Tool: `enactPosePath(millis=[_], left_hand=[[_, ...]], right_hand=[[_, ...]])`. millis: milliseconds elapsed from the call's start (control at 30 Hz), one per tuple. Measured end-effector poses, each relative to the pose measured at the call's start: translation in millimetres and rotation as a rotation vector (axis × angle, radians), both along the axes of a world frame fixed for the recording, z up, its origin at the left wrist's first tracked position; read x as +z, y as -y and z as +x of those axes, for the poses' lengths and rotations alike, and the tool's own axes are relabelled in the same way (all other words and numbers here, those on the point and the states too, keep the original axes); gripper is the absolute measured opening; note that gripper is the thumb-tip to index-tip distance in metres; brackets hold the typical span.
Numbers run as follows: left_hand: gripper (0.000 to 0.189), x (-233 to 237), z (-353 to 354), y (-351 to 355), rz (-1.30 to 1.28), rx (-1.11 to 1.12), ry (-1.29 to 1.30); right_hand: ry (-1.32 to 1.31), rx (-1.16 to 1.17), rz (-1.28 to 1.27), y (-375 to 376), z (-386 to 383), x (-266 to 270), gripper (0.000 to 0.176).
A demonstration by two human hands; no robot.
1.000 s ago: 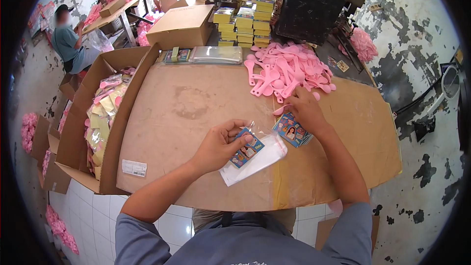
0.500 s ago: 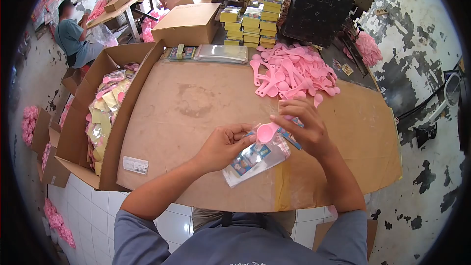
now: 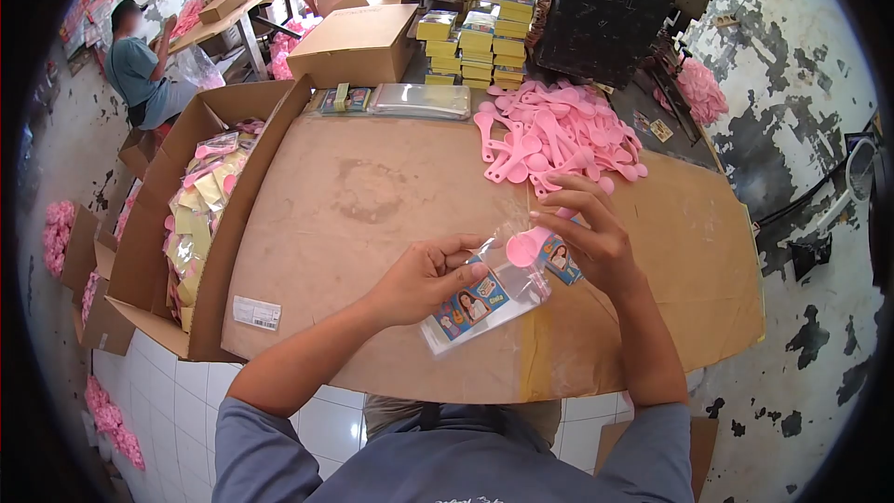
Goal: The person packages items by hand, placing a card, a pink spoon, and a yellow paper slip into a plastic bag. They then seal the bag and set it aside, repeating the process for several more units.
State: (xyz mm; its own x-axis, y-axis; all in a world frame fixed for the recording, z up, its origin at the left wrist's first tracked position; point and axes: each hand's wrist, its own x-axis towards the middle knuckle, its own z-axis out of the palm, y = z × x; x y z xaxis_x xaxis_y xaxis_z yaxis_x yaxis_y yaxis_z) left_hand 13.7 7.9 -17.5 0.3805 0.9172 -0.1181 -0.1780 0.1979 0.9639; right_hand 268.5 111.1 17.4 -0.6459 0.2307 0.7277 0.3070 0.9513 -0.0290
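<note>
Over the cardboard-topped table, my left hand pinches a clear plastic bag between thumb and fingers. Inside it shows a blue printed card with a picture. My right hand grips a pink measuring spoon by its handle, and the round bowl overlaps the bag's upper end in this view. Below my right hand lie more printed cards, partly covered by it. White-edged clear bags lie beneath the held one. A heap of pink spoons is just beyond my right fingertips.
On the left, an open carton holds many filled packets. Yellow-edged card stacks, a closed cardboard box and a dark machine stand at the back. A seated person works at the far left.
The spoon and my right hand have shifted slightly right and away from my left thumb. The card in the bag now shows more clearly, and my left hand stays nearly in place.
</note>
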Motion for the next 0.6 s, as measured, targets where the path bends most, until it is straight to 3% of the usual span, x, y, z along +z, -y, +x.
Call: enactPosePath(millis=[267,600], left_hand=[[0.043,-9,4,-2,0.051,0.043,-0.076],[0.034,-13,5,-3,0.078,0.062,-0.081]], right_hand=[[-0.176,-0.04,-0.048,6,1,-8,0.035],[0.023,0.061,-0.021,13,-6,-10,0.032]])
